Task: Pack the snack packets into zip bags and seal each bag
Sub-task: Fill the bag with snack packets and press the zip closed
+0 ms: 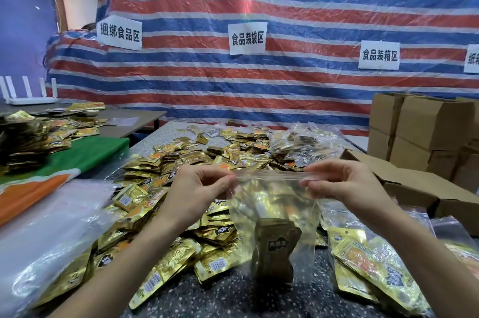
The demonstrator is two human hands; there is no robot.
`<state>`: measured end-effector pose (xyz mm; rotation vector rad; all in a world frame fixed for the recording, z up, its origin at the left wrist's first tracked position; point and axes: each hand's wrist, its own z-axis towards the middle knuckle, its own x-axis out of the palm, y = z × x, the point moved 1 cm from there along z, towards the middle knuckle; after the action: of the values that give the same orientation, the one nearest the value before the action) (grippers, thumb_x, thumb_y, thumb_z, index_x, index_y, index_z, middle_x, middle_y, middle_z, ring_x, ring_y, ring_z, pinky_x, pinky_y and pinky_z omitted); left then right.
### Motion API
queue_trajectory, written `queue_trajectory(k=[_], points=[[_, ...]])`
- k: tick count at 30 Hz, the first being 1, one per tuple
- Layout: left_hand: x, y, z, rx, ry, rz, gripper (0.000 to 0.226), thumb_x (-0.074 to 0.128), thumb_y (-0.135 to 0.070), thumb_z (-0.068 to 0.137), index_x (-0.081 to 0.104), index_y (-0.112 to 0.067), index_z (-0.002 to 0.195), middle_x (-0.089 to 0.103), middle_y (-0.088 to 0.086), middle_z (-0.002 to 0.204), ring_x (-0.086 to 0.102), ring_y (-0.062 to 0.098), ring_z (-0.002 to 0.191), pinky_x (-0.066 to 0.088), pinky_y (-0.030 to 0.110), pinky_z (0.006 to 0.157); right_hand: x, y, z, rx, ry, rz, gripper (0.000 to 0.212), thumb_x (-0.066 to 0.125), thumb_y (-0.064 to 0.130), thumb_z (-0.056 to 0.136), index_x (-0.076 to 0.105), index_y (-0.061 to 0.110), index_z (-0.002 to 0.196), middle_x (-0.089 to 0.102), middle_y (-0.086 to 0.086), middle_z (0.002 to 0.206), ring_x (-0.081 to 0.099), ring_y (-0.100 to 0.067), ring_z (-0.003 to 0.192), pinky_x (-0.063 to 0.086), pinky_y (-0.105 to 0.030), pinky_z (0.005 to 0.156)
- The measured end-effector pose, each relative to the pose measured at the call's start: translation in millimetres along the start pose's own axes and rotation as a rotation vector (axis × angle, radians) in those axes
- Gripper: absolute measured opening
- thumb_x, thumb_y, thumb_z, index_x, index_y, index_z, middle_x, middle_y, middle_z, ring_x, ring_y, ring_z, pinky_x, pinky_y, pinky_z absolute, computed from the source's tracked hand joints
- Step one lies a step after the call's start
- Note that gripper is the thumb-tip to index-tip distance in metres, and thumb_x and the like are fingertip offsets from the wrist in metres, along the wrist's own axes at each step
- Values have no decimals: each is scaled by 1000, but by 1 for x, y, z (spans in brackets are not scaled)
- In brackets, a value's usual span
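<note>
A clear zip bag point(274, 216) hangs upright above the speckled table point(233, 294), with gold snack packets point(276, 247) inside it. My left hand point(199, 190) pinches the left end of the bag's top strip. My right hand point(344, 185) pinches the right end, and the strip is stretched flat between them. A large heap of loose gold snack packets point(181, 170) covers the table behind and to the left of the bag.
Filled zip bags lie at the right point(373, 266) and at the far side point(305, 146). A stack of empty clear bags point(51, 227) lies at the left. Cardboard boxes point(420, 131) stand at the right. A striped tarp point(259, 32) hangs behind.
</note>
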<state>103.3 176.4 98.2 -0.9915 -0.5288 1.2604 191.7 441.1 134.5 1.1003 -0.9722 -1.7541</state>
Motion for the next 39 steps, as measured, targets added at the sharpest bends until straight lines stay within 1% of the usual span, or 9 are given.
queue_trajectory(k=[4, 6, 10, 12, 15, 21, 28, 35, 39], points=[[-1, 3, -3, 20, -39, 117, 2, 78, -12, 84, 80, -13, 84, 75, 3, 71, 72, 17, 65, 60, 24, 65, 3, -4, 2, 86, -54, -60, 23, 70, -13, 81, 75, 6, 93, 78, -12, 88, 74, -29, 86, 58, -45, 85], [-2, 2, -2, 38, -46, 145, 2, 78, -15, 84, 79, -14, 82, 74, 1, 70, 71, 17, 64, 59, 25, 63, 7, 0, 1, 71, -88, -174, 27, 74, -7, 81, 75, 15, 96, 78, -5, 96, 72, -24, 94, 56, -40, 85], [2, -3, 0, 78, -39, 179, 7, 78, -16, 84, 77, -16, 77, 72, 1, 69, 68, 21, 66, 55, 30, 62, 32, 18, -4, -214, -61, -516, 45, 80, 24, 81, 60, 35, 120, 56, 16, 127, 48, -2, 120, 35, -27, 100], [6, -6, -1, 100, -31, 190, 9, 78, -14, 84, 76, -16, 75, 71, 1, 69, 65, 18, 64, 51, 27, 58, 51, 25, -5, -346, 15, -636, 43, 76, 35, 85, 60, 33, 125, 53, 16, 131, 42, -3, 126, 31, -31, 108], [10, -9, -1, 117, -25, 199, 10, 76, -10, 85, 74, -13, 76, 68, 4, 68, 60, 15, 60, 47, 25, 56, 73, 31, 1, -375, 86, -773, 39, 70, 46, 89, 64, 33, 125, 55, 19, 129, 40, -3, 129, 27, -42, 116], [12, -10, -4, 147, 19, 150, 3, 74, -16, 88, 74, -13, 86, 69, 10, 74, 63, 32, 72, 50, 46, 66, 81, 35, 10, -424, 117, -731, 9, 69, 43, 90, 72, 35, 89, 58, 28, 88, 55, -9, 101, 42, -50, 98], [10, -6, -2, 189, 43, 193, 6, 74, -16, 89, 73, -21, 85, 69, -7, 73, 61, 6, 65, 48, 20, 61, 82, 33, 11, -413, 101, -615, 3, 75, 29, 86, 72, 30, 84, 70, 16, 84, 65, -5, 87, 54, -42, 82], [10, -8, -3, 237, 50, 246, 3, 72, -15, 90, 70, -16, 88, 65, -9, 75, 61, 5, 71, 46, 14, 66, 85, 34, 14, -384, 118, -693, 2, 72, 33, 87, 71, 32, 86, 70, 16, 89, 64, -9, 92, 52, -42, 86], [11, -9, -5, 273, 21, 287, 7, 72, -11, 90, 68, -15, 85, 64, -6, 76, 59, 10, 72, 48, 22, 64, 84, 36, 14, -376, 141, -720, 4, 70, 36, 86, 71, 32, 85, 69, 18, 88, 64, -4, 90, 54, -41, 84]])
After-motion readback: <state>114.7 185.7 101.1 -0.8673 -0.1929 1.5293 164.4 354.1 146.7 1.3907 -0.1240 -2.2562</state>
